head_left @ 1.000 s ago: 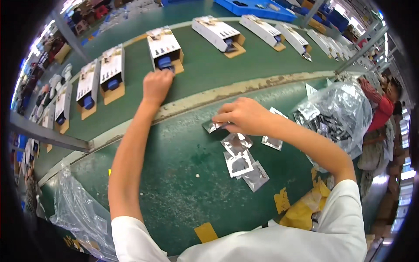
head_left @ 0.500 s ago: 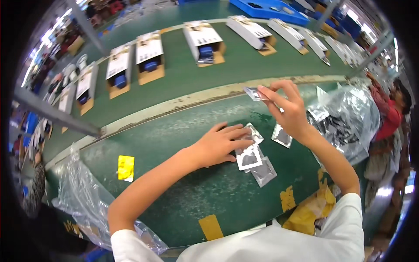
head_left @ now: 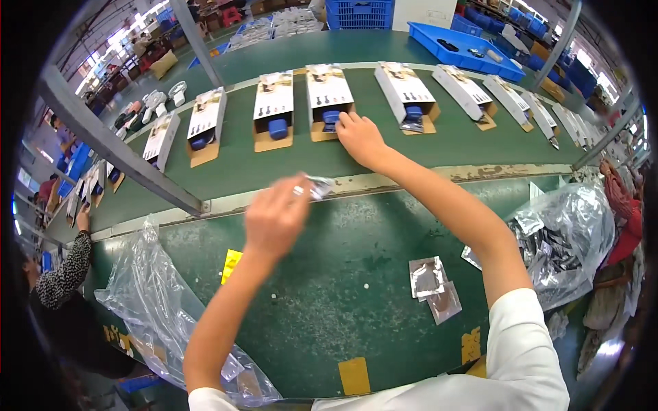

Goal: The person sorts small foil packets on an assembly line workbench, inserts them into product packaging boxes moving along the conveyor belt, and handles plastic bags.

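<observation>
At far left on the green table [head_left: 343,281], a crumpled clear bag [head_left: 154,294] lies near your left forearm, with a yellow packet [head_left: 231,264] beside that arm. Your left hand [head_left: 276,214], blurred, pinches a silver packet [head_left: 319,186] at its fingertips, above the table's far edge. On the green belt [head_left: 236,154], your right hand [head_left: 361,139] has its fingers at the near end of a white box [head_left: 330,88], beside the blue item [head_left: 331,117] inside; you cannot tell whether they grip anything. Further right lie two overlapping flat packets [head_left: 428,277], then a clear sack [head_left: 595,229] of silver packets.
</observation>
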Tool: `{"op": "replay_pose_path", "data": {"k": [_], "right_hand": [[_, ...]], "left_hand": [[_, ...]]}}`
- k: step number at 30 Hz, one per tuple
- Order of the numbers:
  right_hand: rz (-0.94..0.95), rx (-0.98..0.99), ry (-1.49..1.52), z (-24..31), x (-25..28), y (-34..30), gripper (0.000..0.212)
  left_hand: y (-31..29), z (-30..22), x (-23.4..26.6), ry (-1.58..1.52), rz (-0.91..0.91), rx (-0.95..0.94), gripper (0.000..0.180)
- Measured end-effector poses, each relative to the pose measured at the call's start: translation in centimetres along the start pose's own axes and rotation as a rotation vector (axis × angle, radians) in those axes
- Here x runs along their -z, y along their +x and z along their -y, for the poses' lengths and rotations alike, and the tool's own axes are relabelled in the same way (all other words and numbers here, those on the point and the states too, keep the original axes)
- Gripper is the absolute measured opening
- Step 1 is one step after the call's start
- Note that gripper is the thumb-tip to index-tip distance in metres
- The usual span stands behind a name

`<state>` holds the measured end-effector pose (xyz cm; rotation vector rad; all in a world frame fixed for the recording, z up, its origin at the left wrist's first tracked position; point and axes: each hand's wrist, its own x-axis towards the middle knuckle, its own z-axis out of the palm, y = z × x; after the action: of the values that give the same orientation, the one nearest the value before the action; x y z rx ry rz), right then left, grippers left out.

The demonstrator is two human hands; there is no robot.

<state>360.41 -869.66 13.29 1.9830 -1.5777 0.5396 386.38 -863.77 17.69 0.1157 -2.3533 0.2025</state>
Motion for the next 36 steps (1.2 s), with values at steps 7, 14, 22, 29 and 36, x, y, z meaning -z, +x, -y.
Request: {"op": "replay_pose_path", "data": {"k": [7, 14, 22, 29, 36], "right_hand": [[-0.061, -0.083, -0.043, 0.1, -4.3, 1.2, 0.032], [0.032, -0.133, -0.032, 2.1, -1.4, -0.1, 0.021], [0.520, -0.264, -0.501, 1.6, 2.3, 1.0, 0.007], [0.455, -0.079, -0.611, 6.8, 2.4, 7.2, 0.012], [0.387, -0.187, -0.628, 1.9, 1.1, -0.3, 0.007]], "left_hand": [[-3.5, 16.8, -5.2, 0.529, 0.091, 0.234, 0.016], [-5.8, 20.4, -8.9, 0.215, 0.127, 0.478, 0.016], [-7.7, 7.3, 0.0, -0.471, 0.275, 0.242, 0.042], [-10.3, -3.4, -0.4, -0.542, 0.312, -0.005, 0.063], [-11.2, -2.4, 0.2, -0.564, 0.165, 0.019, 0.036]]}}
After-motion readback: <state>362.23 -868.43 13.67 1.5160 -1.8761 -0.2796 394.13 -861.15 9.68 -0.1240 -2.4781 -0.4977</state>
